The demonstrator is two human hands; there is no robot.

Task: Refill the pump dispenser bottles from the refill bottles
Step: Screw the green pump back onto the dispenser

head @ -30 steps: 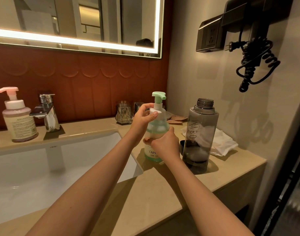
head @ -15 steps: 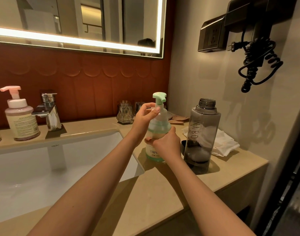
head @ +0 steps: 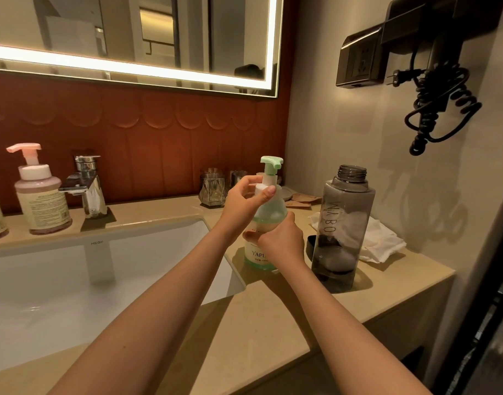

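**Both hands clasp the green pump bottle**

Up top the left hand pinches the white pump collar; the right hand wraps the bottle's body. It stands upright on the counter, between the sink and the uncapped grey refill bottle just beside it.

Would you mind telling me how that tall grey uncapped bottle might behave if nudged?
The grey bottle looks tall and mostly empty, so probably light and apt to tip. Its neck is uncapped, so any contents might spill.

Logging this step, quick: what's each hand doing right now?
Left hand: fingers curled round the white collar of the green pump bottle.
Right hand: grips the bottle's body.
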